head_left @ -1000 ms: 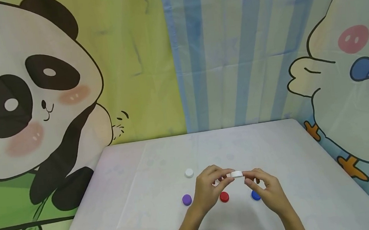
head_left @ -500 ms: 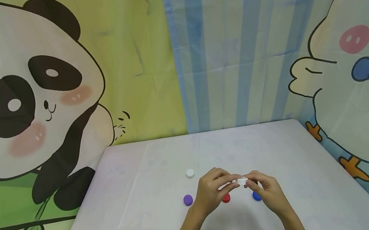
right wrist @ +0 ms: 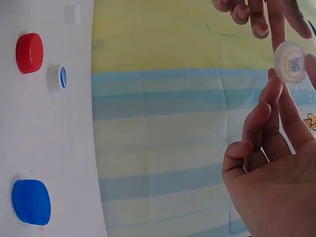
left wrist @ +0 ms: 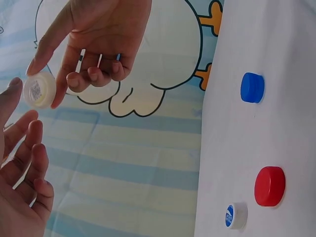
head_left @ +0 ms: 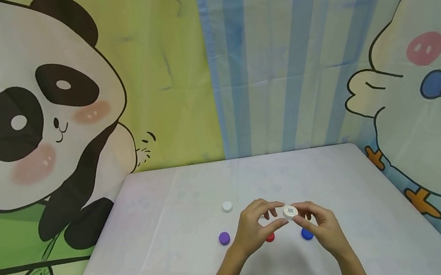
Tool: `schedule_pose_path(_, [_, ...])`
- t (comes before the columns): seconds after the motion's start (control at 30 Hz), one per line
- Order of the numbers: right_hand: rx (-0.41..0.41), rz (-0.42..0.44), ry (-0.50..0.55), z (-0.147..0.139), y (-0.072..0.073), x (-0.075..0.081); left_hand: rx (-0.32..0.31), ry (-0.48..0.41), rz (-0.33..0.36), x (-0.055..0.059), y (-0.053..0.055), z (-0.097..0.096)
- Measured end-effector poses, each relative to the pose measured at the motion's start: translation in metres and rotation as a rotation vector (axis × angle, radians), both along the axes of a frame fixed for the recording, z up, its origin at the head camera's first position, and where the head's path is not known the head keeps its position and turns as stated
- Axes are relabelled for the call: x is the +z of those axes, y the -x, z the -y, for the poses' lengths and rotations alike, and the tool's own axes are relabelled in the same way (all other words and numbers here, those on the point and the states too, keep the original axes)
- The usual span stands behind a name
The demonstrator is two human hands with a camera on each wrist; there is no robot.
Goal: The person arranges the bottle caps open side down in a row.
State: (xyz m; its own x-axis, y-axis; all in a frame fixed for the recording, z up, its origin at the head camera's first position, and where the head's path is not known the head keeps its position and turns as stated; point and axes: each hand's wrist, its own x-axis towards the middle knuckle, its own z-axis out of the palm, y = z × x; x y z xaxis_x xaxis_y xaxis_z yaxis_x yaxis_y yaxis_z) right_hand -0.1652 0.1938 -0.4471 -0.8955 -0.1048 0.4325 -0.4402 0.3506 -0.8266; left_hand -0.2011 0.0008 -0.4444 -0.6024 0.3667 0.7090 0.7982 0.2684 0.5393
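A white bottle cap [head_left: 290, 212] is held up above the table, its inner side with a square printed code facing me. My right hand [head_left: 324, 228] pinches it between thumb and index finger. Close on the other side, my left hand [head_left: 252, 229] has its thumb and index finger spread apart; whether a fingertip brushes the rim I cannot tell. Below the hands lie a red cap [left wrist: 270, 186] and a blue cap [head_left: 307, 233]. A small white cap with a blue printed top [left wrist: 236, 216] shows near the red one in the left wrist view.
On the white-covered table [head_left: 168, 253], a purple cap [head_left: 224, 238] lies left of my left hand. Another white cap [head_left: 227, 207] lies farther back. Printed cloth [head_left: 166, 72] with cartoon figures hangs behind the table.
The white cap has turned from edge-on to show its inner side. My left thumb and index finger have parted from it, while the right hand keeps its pinch.
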Motion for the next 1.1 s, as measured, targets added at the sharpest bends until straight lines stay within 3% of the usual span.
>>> schedule_pose_path(0.23, [-0.024,-0.038,-0.033,-0.001,0.002,-0.004,0.007,0.000,-0.002,-0.004,0.002,-0.004])
schedule_pose_path(0.37, [-0.076,-0.023,-0.066,-0.004,0.004,-0.005,-0.005,-0.013,0.019,-0.008,0.006,-0.008])
schedule_pose_path(0.5, [-0.141,0.002,-0.086,-0.008,0.008,-0.008,-0.001,-0.016,0.033,-0.013,0.014,-0.016])
schedule_pose_path(0.63, [-0.206,0.029,-0.080,-0.015,0.018,-0.015,0.045,0.018,0.025,-0.018,0.024,-0.027])
schedule_pose_path(0.77, [-0.219,0.056,-0.052,-0.022,0.027,-0.023,0.093,0.087,0.016,-0.022,0.034,-0.036])
schedule_pose_path(0.87, [-0.215,0.071,-0.052,-0.030,0.036,-0.033,0.122,0.163,0.047,-0.026,0.042,-0.043])
schedule_pose_path(1.1, [-0.158,0.192,-0.208,-0.054,0.064,-0.074,0.228,0.415,0.160,-0.047,0.061,-0.060])
